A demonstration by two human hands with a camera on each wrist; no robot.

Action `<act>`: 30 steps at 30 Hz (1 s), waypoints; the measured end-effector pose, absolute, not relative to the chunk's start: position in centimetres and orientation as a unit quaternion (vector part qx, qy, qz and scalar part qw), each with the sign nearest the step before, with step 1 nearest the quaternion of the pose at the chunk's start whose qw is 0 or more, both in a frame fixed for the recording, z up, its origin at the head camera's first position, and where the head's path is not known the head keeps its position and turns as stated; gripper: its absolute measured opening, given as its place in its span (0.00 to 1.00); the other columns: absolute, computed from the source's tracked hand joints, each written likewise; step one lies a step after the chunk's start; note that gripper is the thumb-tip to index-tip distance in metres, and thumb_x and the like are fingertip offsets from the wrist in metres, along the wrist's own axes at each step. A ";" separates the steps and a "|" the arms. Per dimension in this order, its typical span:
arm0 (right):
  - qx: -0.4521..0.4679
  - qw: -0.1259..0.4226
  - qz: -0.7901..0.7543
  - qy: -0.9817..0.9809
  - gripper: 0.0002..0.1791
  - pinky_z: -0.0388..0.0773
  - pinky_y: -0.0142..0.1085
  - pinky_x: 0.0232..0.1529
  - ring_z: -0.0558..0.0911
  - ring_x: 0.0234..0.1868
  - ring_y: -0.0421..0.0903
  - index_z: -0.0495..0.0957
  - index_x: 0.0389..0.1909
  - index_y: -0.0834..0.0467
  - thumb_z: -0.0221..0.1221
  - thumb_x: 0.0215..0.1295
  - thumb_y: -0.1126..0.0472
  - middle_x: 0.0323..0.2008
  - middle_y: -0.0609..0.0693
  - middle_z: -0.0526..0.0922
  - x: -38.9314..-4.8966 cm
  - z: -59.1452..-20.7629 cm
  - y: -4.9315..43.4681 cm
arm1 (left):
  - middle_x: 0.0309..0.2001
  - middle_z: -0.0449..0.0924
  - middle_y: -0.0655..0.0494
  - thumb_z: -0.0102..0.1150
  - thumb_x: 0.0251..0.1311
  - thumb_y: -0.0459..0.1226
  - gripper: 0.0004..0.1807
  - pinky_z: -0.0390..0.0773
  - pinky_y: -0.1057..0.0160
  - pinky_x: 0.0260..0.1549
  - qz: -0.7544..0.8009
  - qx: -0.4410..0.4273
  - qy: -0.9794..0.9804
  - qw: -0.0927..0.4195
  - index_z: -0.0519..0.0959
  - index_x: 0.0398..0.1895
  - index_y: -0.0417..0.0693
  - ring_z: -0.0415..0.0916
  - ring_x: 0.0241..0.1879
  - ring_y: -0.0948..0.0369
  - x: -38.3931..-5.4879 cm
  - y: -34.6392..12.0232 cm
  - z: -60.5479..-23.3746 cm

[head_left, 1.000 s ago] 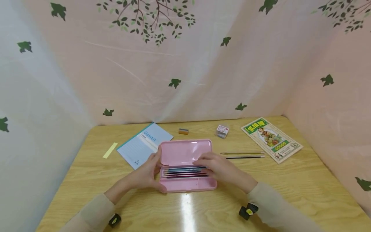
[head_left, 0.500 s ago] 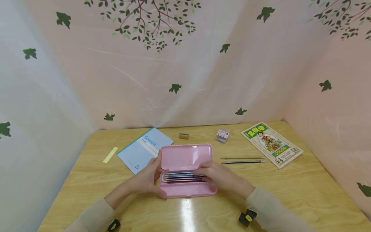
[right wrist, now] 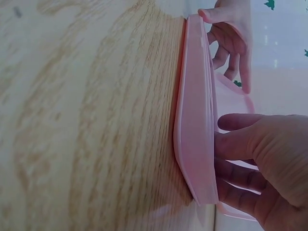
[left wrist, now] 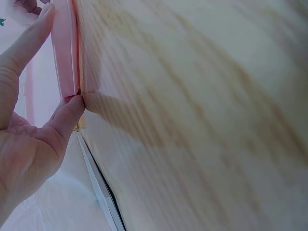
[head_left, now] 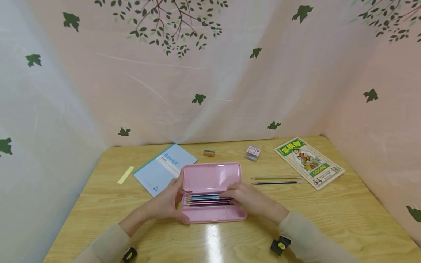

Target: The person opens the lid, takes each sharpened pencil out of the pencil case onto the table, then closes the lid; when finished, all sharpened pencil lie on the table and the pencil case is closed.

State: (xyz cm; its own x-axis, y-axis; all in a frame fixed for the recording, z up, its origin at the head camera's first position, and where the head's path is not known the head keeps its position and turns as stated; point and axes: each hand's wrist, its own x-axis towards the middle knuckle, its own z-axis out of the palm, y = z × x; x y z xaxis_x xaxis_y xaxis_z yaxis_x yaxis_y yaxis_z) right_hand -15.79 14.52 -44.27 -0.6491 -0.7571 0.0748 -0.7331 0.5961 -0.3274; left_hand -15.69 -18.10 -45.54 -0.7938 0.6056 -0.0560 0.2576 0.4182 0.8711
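Observation:
An open pink pencil case (head_left: 204, 217) lies on the wooden table with its lid raised at the back. Several dark and blue pencils (head_left: 204, 200) lie side by side in its rear compartment, points to the left. My left hand (head_left: 166, 201) grips the case's left end, thumb at the front corner and fingers behind; the left wrist view shows a fingertip by its base. My right hand (head_left: 250, 200) reaches over the right end, fingers bent down into the case at the pencils' rear ends. In the right wrist view the case wall (right wrist: 197, 115) hides its fingertips; I cannot tell whether they pinch a pencil.
Two pencils (head_left: 276, 182) lie right of the case, near a green-and-cream booklet (head_left: 309, 162). Behind are a small orange-and-grey block (head_left: 208, 153) and a small clear box with a red-and-white label (head_left: 252, 153). A blue notebook (head_left: 161, 171) and yellow strip (head_left: 125, 175) lie left.
My right hand has shifted slightly toward me over the pencils, uncovering the tip of the black pencil on the table. The left hand keeps its hold; the head view has tilted a little.

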 end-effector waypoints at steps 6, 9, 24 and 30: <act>-0.414 0.042 -0.168 0.894 0.16 0.83 0.35 0.49 0.79 0.43 0.39 0.85 0.55 0.53 0.65 0.67 0.67 0.44 0.46 0.83 -15.9 -44.1 14.5 | 0.67 0.52 0.41 0.87 0.38 0.43 0.84 0.64 0.55 0.69 0.467 0.264 0.823 0.186 0.22 0.81 0.57 0.71 0.63 0.51 -15.8 -18.0 -45.6; -0.406 0.050 -0.171 0.896 0.16 0.82 0.33 0.48 0.79 0.42 0.37 0.86 0.54 0.54 0.65 0.67 0.67 0.43 0.45 0.84 -15.9 -44.1 14.4 | 0.67 0.52 0.41 0.87 0.37 0.43 0.84 0.64 0.55 0.69 0.471 0.263 0.821 0.188 0.22 0.81 0.57 0.70 0.63 0.51 -15.8 -18.0 -45.6; -0.393 0.080 -0.194 0.895 0.13 0.82 0.33 0.51 0.80 0.44 0.37 0.86 0.52 0.56 0.63 0.70 0.68 0.44 0.45 0.84 -15.9 -44.2 14.3 | 0.66 0.51 0.40 0.88 0.35 0.38 0.86 0.65 0.58 0.68 0.502 0.264 0.800 0.198 0.20 0.80 0.52 0.68 0.67 0.46 -15.7 -17.9 -45.6; -0.392 0.097 -0.214 0.889 0.13 0.82 0.32 0.50 0.79 0.43 0.35 0.86 0.53 0.56 0.62 0.71 0.66 0.45 0.45 0.84 -16.0 -44.1 14.4 | 0.66 0.50 0.39 0.87 0.36 0.38 0.86 0.64 0.57 0.68 0.496 0.262 0.803 0.199 0.20 0.79 0.52 0.68 0.66 0.47 -15.7 -17.9 -45.4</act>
